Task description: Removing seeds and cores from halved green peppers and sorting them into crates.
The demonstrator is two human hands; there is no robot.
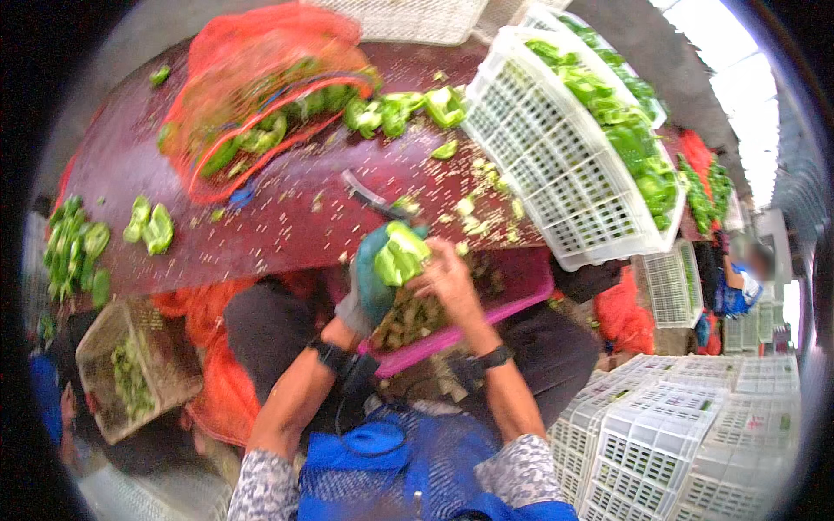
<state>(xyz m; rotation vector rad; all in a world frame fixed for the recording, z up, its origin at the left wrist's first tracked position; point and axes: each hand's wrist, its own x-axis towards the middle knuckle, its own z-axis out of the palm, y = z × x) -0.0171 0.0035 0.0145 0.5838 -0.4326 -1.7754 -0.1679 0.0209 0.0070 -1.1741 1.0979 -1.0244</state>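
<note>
My left hand [374,277], in a green and grey glove, grips a cut green bell pepper [401,255] above the table's near edge. My bare right hand [449,280] is at the right side of that pepper, its fingers bent and blurred; whether they touch it is unclear. Just beyond the glove a curved knife blade [365,190] with a dark handle points away to the left; what supports it is hidden. Below both hands, a pink plastic basin [423,348] with pepper scraps sits at my lap. More cut green peppers [394,114] lie farther back on the dark red table [280,228].
A red mesh bag [260,71] of peppers lies on the table's back left. A white plastic crate [560,156] of cut peppers stands at right. Seeds and scraps litter the tabletop. Stacked white crates [658,430] stand lower right; a scrap crate [140,371] is lower left. Other people [736,280] are nearby.
</note>
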